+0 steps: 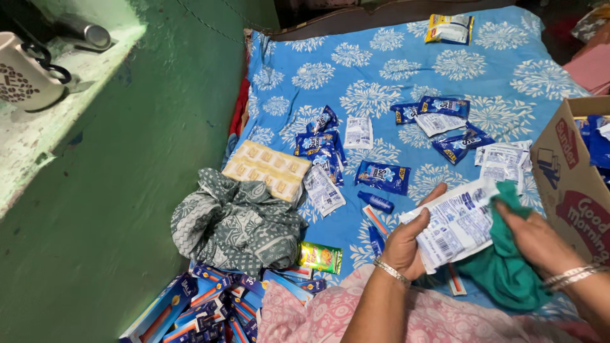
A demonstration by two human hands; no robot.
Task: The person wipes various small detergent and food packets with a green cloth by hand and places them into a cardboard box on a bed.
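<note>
Gripping white packet [454, 223] | left hand [406, 244] | long axis up-right | right hand [537, 238] clutches green cloth [505, 273]

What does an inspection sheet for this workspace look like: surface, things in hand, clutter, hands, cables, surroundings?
Surface: blue bedsheet with white flower print, spread flat.
Things in hand: white packet held in the left hand; green cloth under the right hand, pressed against the packet.
Clutter: blue sachets scattered over the sheet; yellow blister sheet; crumpled grey patterned cloth; small green packet; heap of blue boxes; yellow packet at the far edge.
Hands: left grip shut on the packet; right hand lies on the cloth, grip unclear.
Cables: black cord on the ledge.
Surroundings: green wall; cardboard box on the right.
</note>
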